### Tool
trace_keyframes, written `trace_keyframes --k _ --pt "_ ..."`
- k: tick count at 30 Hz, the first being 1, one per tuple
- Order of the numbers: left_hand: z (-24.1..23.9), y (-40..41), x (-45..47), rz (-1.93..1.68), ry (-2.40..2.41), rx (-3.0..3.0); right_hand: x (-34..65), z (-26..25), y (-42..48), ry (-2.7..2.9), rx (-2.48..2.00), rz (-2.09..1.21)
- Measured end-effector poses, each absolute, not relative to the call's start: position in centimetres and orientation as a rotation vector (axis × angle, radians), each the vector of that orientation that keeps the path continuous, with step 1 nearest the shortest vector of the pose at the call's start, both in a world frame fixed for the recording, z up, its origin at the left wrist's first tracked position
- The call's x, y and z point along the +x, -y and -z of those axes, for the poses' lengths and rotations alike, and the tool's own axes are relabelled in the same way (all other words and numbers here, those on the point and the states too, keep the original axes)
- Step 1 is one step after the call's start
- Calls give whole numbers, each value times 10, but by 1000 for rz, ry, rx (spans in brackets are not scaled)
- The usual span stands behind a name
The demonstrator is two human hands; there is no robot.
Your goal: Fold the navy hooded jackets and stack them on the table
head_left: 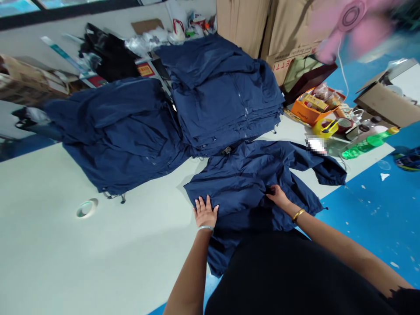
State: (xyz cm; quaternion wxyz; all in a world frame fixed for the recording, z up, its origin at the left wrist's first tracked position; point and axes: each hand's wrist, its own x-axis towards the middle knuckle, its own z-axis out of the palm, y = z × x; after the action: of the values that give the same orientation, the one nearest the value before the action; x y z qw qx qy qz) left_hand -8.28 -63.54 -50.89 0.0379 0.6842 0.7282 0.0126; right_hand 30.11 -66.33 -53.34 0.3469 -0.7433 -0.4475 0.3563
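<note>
A navy blue jacket lies spread at the near edge of the table, one sleeve stretched out to the right and another part hanging over the edge. My left hand rests flat on its left side, fingers spread. With fingers closed, my right hand pinches the jacket's fabric near the middle, by a dark fold or opening. Just beyond are two piles of similar navy jackets, a taller pile behind and a lower pile to the left.
The pale table has a round hole on the left. At the right end stand an orange basket of snacks, a yellow container and a green bottle lying down. A pink fan and cardboard boxes are behind.
</note>
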Motion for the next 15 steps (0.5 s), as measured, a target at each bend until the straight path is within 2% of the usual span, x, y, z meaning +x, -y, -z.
trace_keyframes --k 3,10,15 --pt "507 640 -88 5 -2245 2077 294 533 663 1137 -1858 -935" --pt "478 634 -60 44 -2298 1950 346 493 625 1370 -1579 -542" --pt "463 636 -20 17 -2356 1869 376 486 605 1512 -1723 -326"
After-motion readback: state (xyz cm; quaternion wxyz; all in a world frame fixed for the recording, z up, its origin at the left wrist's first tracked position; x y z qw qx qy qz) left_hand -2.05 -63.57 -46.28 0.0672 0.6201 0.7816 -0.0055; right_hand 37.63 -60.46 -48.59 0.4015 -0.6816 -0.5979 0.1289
